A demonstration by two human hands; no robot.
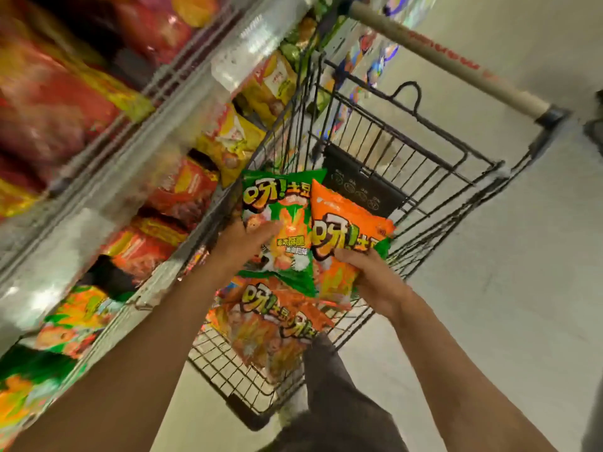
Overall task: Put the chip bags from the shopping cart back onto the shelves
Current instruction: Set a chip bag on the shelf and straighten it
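Observation:
A black wire shopping cart (434, 164) stands on the floor beside the shelves. My left hand (244, 246) grips a green chip bag (277, 203) by its left edge above the cart. My right hand (368, 275) holds an orange chip bag (346, 220) from below, right next to the green one and overlapping it. Several more orange chip bags (270, 324) lie in the cart under both hands. The shelves (156, 132) on the left hold rows of chip bags, blurred by motion.
Yellow and red bags (228, 138) fill the shelf level closest to the cart. The cart's beige handle (440, 57) points to the upper right. My leg in dark trousers (329, 396) stands against the cart's near end. Pale floor lies to the right.

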